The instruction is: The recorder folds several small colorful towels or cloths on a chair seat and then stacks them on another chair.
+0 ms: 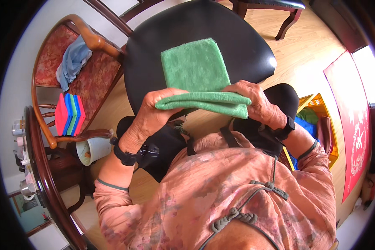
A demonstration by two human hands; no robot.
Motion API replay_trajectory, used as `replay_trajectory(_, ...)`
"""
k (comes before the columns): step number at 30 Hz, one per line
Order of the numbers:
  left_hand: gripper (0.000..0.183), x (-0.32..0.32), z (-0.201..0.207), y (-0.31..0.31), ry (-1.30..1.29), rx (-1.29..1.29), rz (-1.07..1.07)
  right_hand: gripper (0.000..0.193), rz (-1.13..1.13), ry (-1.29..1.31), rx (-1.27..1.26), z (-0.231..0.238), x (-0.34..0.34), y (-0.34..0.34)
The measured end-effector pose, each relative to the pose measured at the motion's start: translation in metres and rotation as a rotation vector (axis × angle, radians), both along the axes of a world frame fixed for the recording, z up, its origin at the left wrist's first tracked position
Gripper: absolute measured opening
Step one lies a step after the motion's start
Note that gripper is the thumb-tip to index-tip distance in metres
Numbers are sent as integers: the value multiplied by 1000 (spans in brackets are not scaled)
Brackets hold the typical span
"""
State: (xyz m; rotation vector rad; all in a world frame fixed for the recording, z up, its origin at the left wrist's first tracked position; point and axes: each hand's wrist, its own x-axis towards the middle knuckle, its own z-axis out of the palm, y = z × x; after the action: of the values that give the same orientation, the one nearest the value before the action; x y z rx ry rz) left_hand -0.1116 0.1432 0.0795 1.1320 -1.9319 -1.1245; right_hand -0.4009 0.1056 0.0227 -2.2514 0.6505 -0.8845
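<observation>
Between my hands is a folded green cloth (204, 103), its layers stacked and the folded edge turned up toward me. My left hand (155, 111) grips its left end, thumb on top and the other fingers mostly hidden. At the right end my right hand (254, 102) pinches the cloth in the same way. Just beyond lies another green cloth (196, 64), folded into a square on the black seat (250, 54). The held cloth overlaps the near edge of that square in view; whether they touch I cannot tell.
A wooden armchair (100, 85) with red patterned upholstery stands at left, bearing a light blue cloth (74, 60) and a stack of pink, blue and green folded cloths (69, 114). Below it is a white bucket (93, 151). At right sits a yellow crate (333, 152) beside a red banner (350, 125).
</observation>
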Motion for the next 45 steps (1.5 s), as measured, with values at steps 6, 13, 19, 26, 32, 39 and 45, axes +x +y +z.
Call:
replay_trajectory(6,18,7,9,-33,228,490,163,30,-76,-141,474,5,9,-17)
replay_trajectory(13,35,13,7,-87,452,776,194,28,-113,-117,711,33,22,-62)
replay_trajectory(19,26,25,-20,-114,465,977,386,38,-194,146,911,33,34,-98)
replay_trajectory(26,28,29,-19,-115,488,965,346,35,-262,254,865,37,36,-104)
replay_trajectory(32,27,33,-28,-122,350,829,384,34,-296,209,462,37,43,-114)
replay_trajectory(39,30,36,-29,-120,371,814,404,34,-364,300,364,24,47,-113)
replay_trajectory(45,56,58,-22,-108,-126,6,553,27,-422,48,271,12,25,-102)
